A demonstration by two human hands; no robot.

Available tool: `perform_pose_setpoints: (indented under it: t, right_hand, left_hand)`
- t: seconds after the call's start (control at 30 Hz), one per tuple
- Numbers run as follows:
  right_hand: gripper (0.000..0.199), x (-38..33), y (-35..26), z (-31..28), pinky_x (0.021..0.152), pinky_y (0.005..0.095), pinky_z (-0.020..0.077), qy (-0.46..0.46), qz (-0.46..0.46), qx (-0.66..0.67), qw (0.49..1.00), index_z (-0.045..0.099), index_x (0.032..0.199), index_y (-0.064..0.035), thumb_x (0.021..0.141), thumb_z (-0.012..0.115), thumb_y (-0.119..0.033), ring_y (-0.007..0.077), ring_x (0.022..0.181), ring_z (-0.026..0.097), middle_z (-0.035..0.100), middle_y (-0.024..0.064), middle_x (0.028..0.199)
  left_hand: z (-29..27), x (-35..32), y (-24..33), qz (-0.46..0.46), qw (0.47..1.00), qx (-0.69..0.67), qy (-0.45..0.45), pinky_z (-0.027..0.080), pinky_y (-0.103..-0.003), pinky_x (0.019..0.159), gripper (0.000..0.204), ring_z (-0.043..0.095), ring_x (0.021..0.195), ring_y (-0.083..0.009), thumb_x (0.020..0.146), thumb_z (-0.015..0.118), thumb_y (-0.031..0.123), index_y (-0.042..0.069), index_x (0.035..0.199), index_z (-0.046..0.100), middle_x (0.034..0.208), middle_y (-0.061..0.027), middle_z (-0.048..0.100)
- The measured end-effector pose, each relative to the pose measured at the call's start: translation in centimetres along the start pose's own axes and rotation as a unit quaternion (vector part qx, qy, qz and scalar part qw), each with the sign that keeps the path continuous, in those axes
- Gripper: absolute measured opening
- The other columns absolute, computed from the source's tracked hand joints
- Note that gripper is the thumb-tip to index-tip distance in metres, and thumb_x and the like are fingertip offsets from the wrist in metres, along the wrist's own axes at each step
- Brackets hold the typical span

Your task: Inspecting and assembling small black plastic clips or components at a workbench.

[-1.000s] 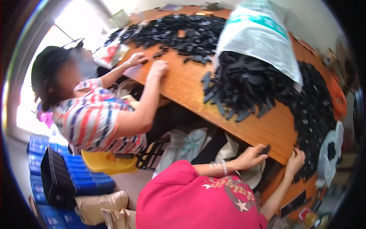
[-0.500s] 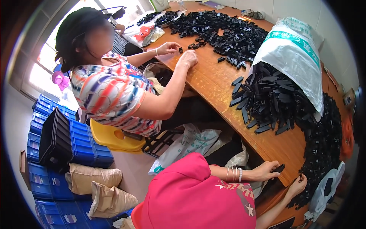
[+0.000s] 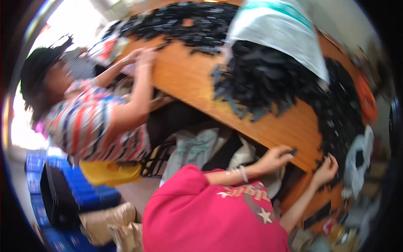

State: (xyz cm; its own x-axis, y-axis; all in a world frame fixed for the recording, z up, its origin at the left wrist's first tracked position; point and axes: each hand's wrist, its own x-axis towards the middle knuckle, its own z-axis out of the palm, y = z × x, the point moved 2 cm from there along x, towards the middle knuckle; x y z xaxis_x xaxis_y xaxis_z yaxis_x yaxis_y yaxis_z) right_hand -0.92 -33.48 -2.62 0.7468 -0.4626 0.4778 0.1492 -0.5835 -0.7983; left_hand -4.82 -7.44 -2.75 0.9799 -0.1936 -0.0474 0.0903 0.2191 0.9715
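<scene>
My left hand (image 3: 275, 160), with bracelets at its wrist, is above the near table edge. Its fingers pinch a small black plastic part (image 3: 293, 151). To its right, my right hand (image 3: 326, 171) is beside the long heap of black plastic parts (image 3: 342, 109) along the table's right side. The fingers of that hand are bent together, and blur hides whatever may be between them. Ahead of both hands, longer flat black plastic pieces (image 3: 264, 80) spill from a white sack with a green band (image 3: 273, 31) onto the wooden table (image 3: 184, 80).
A co-worker in a striped shirt (image 3: 96, 122) sits at the left, hands over the table edge. More black parts (image 3: 180, 25) are heaped at the back. Blue crates (image 3: 88, 185), a black crate (image 3: 56, 197) and brown paper bags (image 3: 109, 218) stand lower left. A pale plastic bag (image 3: 359, 161) hangs at the right.
The whole view has swung and blurred, shifting the table, sack and co-worker up or left in the picture. My left hand still holds the black part; my right hand stays near the heap.
</scene>
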Motion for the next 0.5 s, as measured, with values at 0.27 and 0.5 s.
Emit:
perform_pose_setpoints:
  t: [0.27, 0.5]
  right_hand:
    - [0.014, -5.2, -10.8, 1.9, 0.072, 0.0196, 0.0468, -0.081, 0.144, 0.203, 0.965, 0.059, 0.106, 0.0008, 0.093, 0.055, -0.001, 0.0072, 0.082, 0.057, 0.060, 0.0031, 0.093]
    - [0.012, -6.6, -15.5, 2.1, 0.070, 0.0183, 0.0434, -0.137, 0.110, 0.221, 0.959, 0.062, 0.103, 0.0037, 0.091, 0.061, 0.001, 0.0051, 0.079, 0.052, 0.056, -0.0005, 0.091]
  left_hand:
    - [-1.1, -0.7, 5.9, -0.041, 0.997, -0.059, 0.005, 0.043, -0.019, 0.056, 0.024, 0.054, 0.065, -0.0054, 0.092, 0.063, 0.008, 0.001, 0.112, 0.052, 0.082, -0.0028, 0.062]
    - [-0.5, -0.9, 6.3, 0.027, 0.999, 0.013, 0.038, 0.046, -0.020, 0.063, 0.024, 0.056, 0.068, -0.0061, 0.087, 0.068, 0.004, 0.001, 0.106, 0.054, 0.080, -0.0007, 0.062]
